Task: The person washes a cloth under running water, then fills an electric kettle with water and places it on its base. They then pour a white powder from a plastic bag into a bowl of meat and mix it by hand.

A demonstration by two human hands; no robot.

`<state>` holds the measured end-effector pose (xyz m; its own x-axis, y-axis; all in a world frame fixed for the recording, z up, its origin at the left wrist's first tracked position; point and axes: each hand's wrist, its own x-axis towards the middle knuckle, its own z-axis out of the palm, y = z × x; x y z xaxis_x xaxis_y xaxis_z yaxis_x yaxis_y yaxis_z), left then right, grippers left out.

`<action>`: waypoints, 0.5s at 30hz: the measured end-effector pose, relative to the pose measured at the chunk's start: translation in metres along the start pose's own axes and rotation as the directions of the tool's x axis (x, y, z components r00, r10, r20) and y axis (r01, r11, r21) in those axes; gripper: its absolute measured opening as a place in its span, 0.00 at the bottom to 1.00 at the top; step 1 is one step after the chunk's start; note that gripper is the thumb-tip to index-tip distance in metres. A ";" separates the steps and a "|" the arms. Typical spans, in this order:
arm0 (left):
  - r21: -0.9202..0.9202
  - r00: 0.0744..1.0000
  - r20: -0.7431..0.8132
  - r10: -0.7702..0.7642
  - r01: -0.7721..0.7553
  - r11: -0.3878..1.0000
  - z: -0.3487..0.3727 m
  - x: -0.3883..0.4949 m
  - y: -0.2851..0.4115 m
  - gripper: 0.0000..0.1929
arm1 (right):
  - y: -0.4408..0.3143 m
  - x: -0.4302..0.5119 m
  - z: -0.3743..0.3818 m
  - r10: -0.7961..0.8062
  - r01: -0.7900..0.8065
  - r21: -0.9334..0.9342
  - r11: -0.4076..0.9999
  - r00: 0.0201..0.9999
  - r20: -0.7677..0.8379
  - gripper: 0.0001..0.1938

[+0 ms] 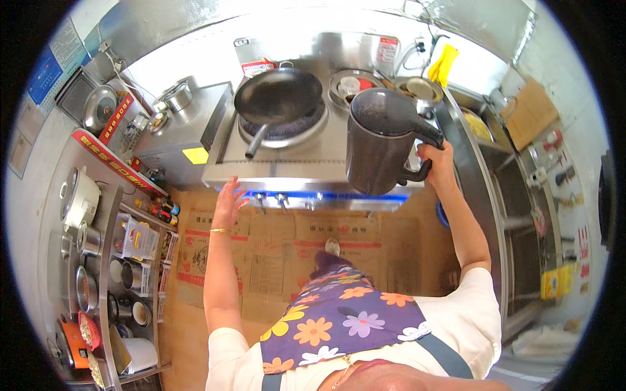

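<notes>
My right hand [437,160] grips the black handle of a large dark lidded jug or electric kettle [374,159]. The vessel hangs over the front right of the stainless steel stove [288,168], and its spout and contents cannot be made out. My left hand [229,204] holds nothing, its fingers apart, just in front of the stove's left corner. A black wok [279,95] rests on the left burner, with its handle [257,141] pointing towards me. Control knobs [282,198] line the blue strip along the stove's front.
Behind the jug, a metal tray [354,83] holds small items beside a metal pot [419,90]. A yellow cloth [442,63] hangs at the back right. Left stand a steel cabinet [171,137] and a shelf [110,273] of pots. Flattened cardboard [266,266] covers the floor.
</notes>
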<state>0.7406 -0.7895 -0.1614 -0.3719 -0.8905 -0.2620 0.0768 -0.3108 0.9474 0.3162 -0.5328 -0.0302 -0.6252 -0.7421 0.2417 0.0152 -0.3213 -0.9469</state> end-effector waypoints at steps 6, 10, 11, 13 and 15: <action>-0.290 0.943 0.184 -0.278 0.322 0.901 0.017 0.152 0.014 0.30 | 0.060 0.151 0.027 0.107 -0.099 -0.120 0.988 0.992 0.062 0.06; -0.224 0.884 0.360 -0.298 0.392 0.892 0.032 0.173 0.021 0.16 | 0.089 0.230 0.048 0.219 -0.177 -0.367 0.913 0.973 0.077 0.09; -0.225 0.889 0.327 -0.322 0.404 0.887 0.035 0.171 0.022 0.14 | 0.093 0.246 0.054 0.189 -0.119 -0.353 0.928 0.967 0.170 0.09; -0.276 0.885 0.326 -0.332 0.425 0.862 0.040 0.167 0.028 0.12 | 0.098 0.276 0.069 0.194 -0.086 -0.388 0.918 0.949 0.249 0.11; -0.241 0.884 0.318 -0.343 0.425 0.872 0.045 0.164 0.033 0.10 | 0.099 0.301 0.086 0.229 -0.074 -0.431 0.899 0.920 0.318 0.14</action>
<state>0.6408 -0.9311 -0.1653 -0.6493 -0.5750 -0.4977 0.1322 -0.7298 0.6707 0.1964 -0.8390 -0.0332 -0.3234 -0.9434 0.0736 -0.2760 0.0196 -0.9610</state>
